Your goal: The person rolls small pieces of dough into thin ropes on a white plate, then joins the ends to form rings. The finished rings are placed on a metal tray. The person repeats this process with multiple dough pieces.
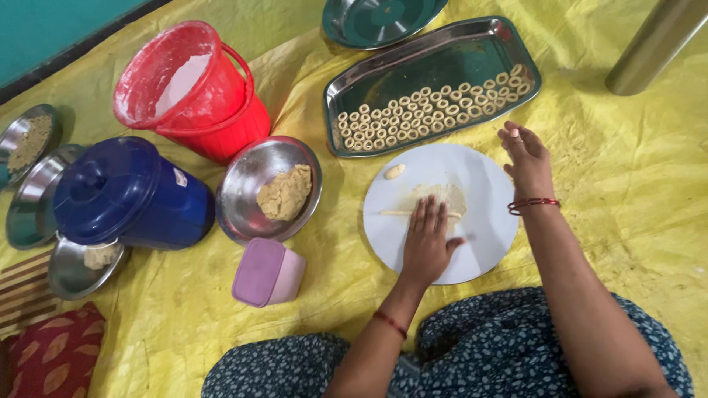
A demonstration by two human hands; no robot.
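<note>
A steel bowl [243, 203] of dough sits left of your round white board [483, 184]. Your left hand [428, 239] presses flat, fingers unclenched, on a thin dough strip [402, 213] (mid-board). Your right hand [525, 151] hovers released, grasping nothing.

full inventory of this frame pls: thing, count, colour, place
round board: 1, white, centre, on the sheet
dough rope: 1, pale, on the board under the left hand
dough lump: 1, pale, board's upper left
rectangular tray: 1, steel, above the board
dough rings: many, pale, in rows in the tray
bowl: 1, steel, left of board, holds tan dough
bucket: 1, red, upper left, floury inside
lidded container: 1, blue, left
small box: 1, pink, below the bowl
plates: several, steel, far left; one more at the top edge
sheet: 1, yellow, under everything
left hand: flat on the rope
right hand: open, raised above the board's right edge
</note>
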